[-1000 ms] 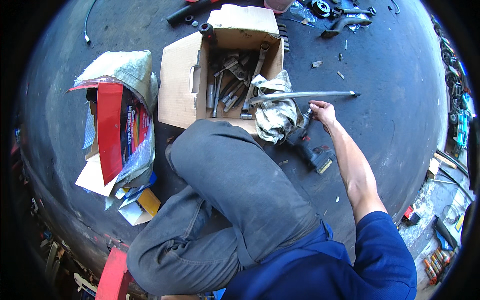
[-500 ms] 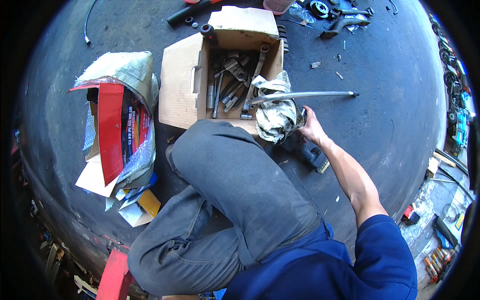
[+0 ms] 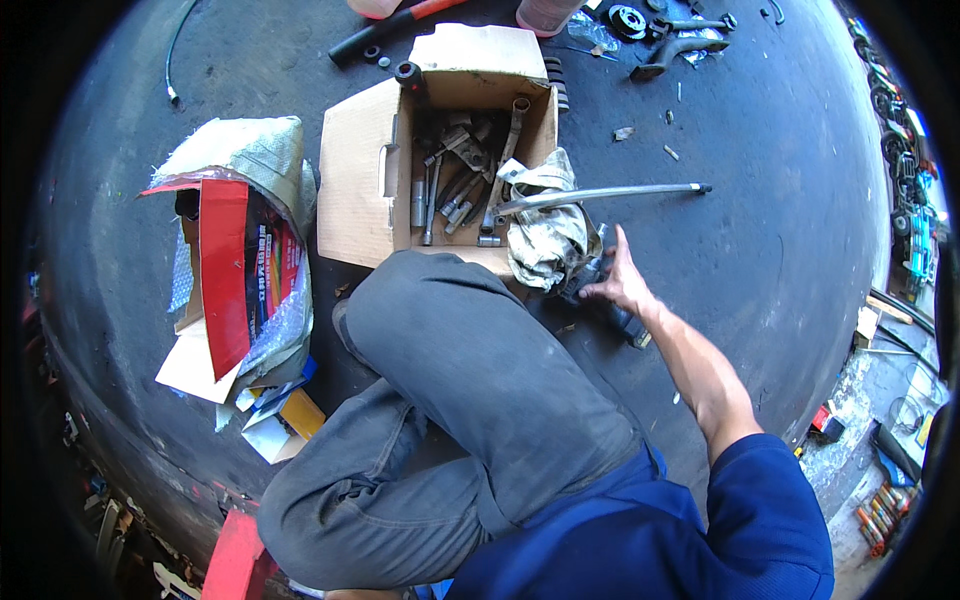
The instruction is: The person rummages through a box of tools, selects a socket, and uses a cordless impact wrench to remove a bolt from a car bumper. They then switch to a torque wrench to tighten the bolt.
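My right hand [image 3: 622, 285] is open, thumb and fingers spread apart. It hovers over or just touches a dark cordless power tool [image 3: 628, 324], largely covered by the hand and a cloth. That crumpled, stained pale cloth [image 3: 545, 255] hangs over the near right corner of an open cardboard box [image 3: 360, 170]. Across the cloth lies a long metal bar [image 3: 630, 194], its dark tip pointing right. Inside the box are several wrenches and sockets, including a long ring wrench [image 3: 508, 150]. My left hand is out of sight.
Left of the box stands a torn red carton [image 3: 224, 270] in woven wrapping. Beyond the box lie a black-and-red bar [image 3: 400, 28] and a pinkish container [image 3: 545, 14]. Metal parts [image 3: 680, 55] sit at the far right. A red metal piece [image 3: 232, 555] is at lower left.
My right hand has shifted slightly down toward the power tool, and its fingers have spread apart. The whole view has tilted a little; the box and cloth stay in place.
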`<state>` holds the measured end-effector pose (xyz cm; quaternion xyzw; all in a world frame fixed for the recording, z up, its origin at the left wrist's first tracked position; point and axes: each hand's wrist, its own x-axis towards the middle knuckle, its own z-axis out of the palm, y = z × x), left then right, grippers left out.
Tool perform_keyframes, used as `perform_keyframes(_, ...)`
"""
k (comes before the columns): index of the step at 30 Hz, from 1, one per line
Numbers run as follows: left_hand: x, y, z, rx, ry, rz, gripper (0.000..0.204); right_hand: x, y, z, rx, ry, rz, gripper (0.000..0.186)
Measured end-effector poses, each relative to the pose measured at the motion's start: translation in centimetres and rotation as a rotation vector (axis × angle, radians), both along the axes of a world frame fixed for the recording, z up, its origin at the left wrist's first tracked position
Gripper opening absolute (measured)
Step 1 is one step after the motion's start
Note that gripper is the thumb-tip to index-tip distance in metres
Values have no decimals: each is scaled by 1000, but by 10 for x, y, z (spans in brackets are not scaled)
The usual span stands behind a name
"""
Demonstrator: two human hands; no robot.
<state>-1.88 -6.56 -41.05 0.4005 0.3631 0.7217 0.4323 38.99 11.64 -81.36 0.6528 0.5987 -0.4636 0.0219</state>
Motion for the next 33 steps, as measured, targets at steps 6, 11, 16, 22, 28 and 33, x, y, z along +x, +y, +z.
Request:
perform_keyframes(6, -6, 8, -11, 76, -9, 5, 40, 14, -51, -10, -34, -72, 54, 95)
perform_keyframes(11, -21, 46, -14, 151, -78, -77, 40, -3, -45, -5, -72, -143, -81, 68)
perform_keyframes(16, -44, 93, 26, 122, -243, -165, 39, -20, -70, 77, -133, 9, -232, 68)
perform_keyframes(22, -55, 132, 203, -96, -354, -323, 39, -47, -100, 264, -220, 43, -366, 75)
perform_keyframes(28, -22, 172, 431, -74, -293, -507, 36, -57, -102, 538, -2, 190, -321, 63)
perform_keyframes(33, 59, 209, 594, 19, -188, -632, 33, -29, -80, 734, 656, 182, -35, 63)
